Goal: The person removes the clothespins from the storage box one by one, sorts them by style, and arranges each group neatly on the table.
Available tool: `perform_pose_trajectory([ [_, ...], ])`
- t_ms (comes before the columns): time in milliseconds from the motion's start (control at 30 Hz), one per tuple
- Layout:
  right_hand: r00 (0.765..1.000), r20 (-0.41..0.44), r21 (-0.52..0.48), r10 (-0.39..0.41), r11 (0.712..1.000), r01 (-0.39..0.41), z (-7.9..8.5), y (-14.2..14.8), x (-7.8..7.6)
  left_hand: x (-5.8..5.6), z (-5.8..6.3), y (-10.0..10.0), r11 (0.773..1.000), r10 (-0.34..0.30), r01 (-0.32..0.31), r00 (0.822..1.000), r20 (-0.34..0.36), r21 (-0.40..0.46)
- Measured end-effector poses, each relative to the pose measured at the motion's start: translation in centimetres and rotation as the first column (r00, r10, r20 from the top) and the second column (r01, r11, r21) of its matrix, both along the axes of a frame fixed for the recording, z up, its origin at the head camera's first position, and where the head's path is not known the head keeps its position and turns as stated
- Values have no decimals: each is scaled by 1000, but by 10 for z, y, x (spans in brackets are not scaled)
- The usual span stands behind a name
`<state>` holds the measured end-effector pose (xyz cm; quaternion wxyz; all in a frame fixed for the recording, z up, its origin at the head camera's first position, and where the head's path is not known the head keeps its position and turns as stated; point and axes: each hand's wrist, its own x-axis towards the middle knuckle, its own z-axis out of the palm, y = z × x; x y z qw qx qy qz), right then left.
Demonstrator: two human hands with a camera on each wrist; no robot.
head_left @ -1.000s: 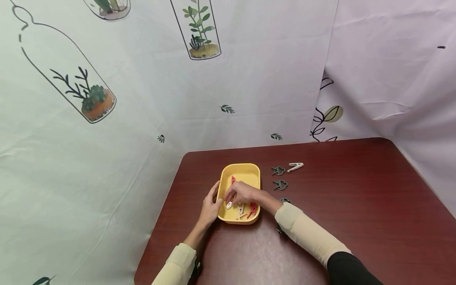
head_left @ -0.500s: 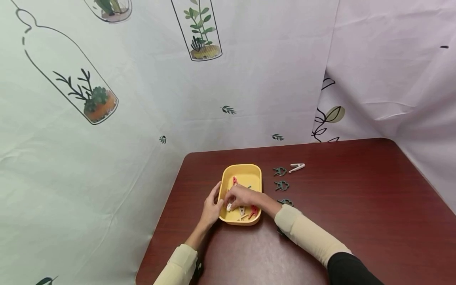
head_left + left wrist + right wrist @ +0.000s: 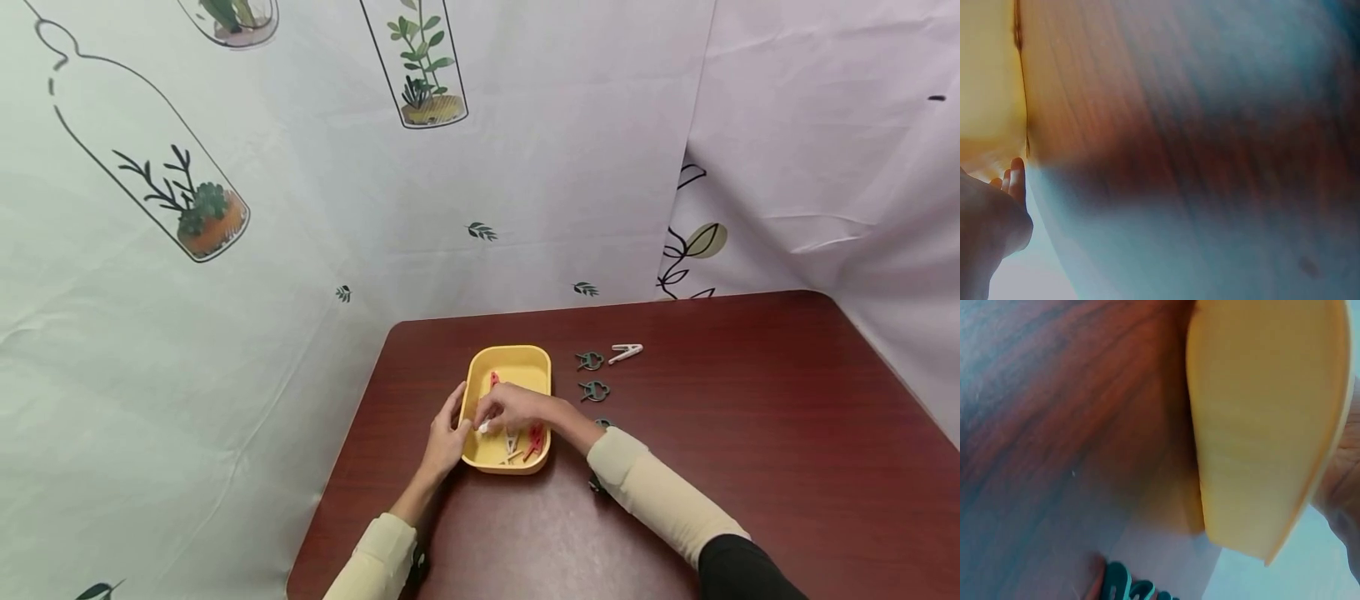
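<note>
A yellow plastic tray (image 3: 513,355) stands on the table in the head view. Against its left side rests my left hand (image 3: 442,444), fingers stretched along the outer wall and thumb at the rim. My right hand (image 3: 512,406) reaches over the right rim and pinches a white clothespin (image 3: 484,427) inside the tray; the fingers partly cover it. Below the hand lie another white clothespin (image 3: 512,442) and a red clothespin (image 3: 535,440), with a second red clothespin (image 3: 494,379) beyond it. The right wrist view shows the tray's outer wall (image 3: 1260,425), and the right hand hides behind it.
Right of the tray, dark green clips (image 3: 593,391) lie in a column on the reddish-brown table (image 3: 720,400). A white clothespin (image 3: 626,353) sits beside the farthest clip. The right forearm overlaps the nearest clip. A patterned cloth (image 3: 525,183) hangs behind the table.
My right hand has shifted slightly within the tray, and the white clothespin at its fingertips has turned and moved a little away from me. The left hand stays at the tray's side.
</note>
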<state>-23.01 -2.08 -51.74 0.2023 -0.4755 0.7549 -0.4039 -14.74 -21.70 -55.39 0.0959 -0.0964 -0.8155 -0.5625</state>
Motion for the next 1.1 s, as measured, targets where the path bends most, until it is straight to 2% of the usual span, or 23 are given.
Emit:
perform_pose_trajectory([
  [100,999,54,-78,-2,997,6,3,6,-3,-1,0,-2,1000,-10,10,1000,-10,-1],
  [167,994,107,-143,-1,990,16,4,11,-5,3,9,1,1000,-13,13,1000,-7,0],
  [267,989,149,-205,-23,977,54,4,18,-7,3,8,1,1000,-14,14,1000,9,3],
  [333,987,152,-219,-47,973,80,4,23,-9,3,7,0,1000,-11,11,999,30,6],
  [400,984,156,-211,-87,970,120,5,27,-9,-1,-2,-3,1000,-7,7,999,48,2],
  [567,959,236,-214,-154,955,206,10,34,-9,-1,-2,-3,1000,-1,2,999,50,-9],
  [800,937,322,-305,-134,923,236,15,43,-11,-2,-5,-3,1000,8,-7,998,64,-24],
  [933,937,321,-349,-139,902,254,15,48,-13,-2,-5,-2,1000,6,-5,998,59,-18],
  [1100,937,266,-341,-229,886,313,18,56,-15,-2,-3,-2,1000,7,-6,998,69,-5],
])
